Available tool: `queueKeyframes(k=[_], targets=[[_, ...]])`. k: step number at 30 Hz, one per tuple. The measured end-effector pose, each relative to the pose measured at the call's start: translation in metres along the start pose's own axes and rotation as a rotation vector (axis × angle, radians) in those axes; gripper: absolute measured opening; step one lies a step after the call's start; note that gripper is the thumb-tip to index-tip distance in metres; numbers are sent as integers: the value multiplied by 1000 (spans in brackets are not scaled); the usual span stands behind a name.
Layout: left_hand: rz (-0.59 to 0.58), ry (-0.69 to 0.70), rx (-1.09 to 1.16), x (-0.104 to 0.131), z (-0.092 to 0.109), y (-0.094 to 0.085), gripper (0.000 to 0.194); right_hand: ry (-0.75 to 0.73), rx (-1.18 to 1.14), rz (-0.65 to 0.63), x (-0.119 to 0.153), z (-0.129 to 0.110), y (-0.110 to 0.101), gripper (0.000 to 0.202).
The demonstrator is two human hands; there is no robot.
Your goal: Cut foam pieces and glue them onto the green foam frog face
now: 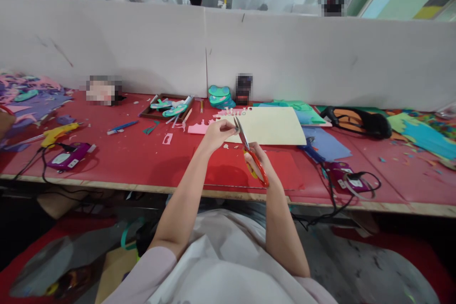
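My right hand (pixel 261 159) is closed round the red and yellow handles of a pair of scissors (pixel 243 136), whose blades point up and away from me. My left hand (pixel 219 134) is pinched near the blade tips, with a small dark piece at its fingertips that is too small to name. Under and behind both hands lies a pale yellow sheet (pixel 274 126). Pink cut strips (pixel 199 128) rest at its left edge. Nearer to me, a bright red sheet (pixel 221 171) lies on the red table.
A tray (pixel 146 113) of teal pieces stands back left, beside stacked teal shapes (pixel 220 97). A yellow glue gun (pixel 57 135) and purple box (pixel 71 156) lie left. At right are a blue glue gun (pixel 313 152), purple box (pixel 344 175), cables and an orange-black object (pixel 356 122).
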State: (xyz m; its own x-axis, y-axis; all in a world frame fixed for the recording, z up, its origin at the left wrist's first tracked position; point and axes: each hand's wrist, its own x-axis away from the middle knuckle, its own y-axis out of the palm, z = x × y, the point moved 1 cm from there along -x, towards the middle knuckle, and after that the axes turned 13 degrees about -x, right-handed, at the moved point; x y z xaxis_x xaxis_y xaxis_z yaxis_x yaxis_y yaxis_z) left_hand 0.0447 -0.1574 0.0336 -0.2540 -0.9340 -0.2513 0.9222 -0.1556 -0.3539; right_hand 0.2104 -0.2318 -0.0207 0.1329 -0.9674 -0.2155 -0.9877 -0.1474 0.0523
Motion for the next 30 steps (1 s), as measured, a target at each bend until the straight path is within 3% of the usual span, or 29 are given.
queueKeyframes(k=[8,15,30], targets=[[-1,6,19,1,-1,-1,19,-18,38,-29,-5,11,-8,45],[10,-13,28,4,1,-1,24,-24,23,-76,-1,5,-4,40],[-2,-25,1,3,-1,0,22,17,-13,-50,1,1,-1,36]])
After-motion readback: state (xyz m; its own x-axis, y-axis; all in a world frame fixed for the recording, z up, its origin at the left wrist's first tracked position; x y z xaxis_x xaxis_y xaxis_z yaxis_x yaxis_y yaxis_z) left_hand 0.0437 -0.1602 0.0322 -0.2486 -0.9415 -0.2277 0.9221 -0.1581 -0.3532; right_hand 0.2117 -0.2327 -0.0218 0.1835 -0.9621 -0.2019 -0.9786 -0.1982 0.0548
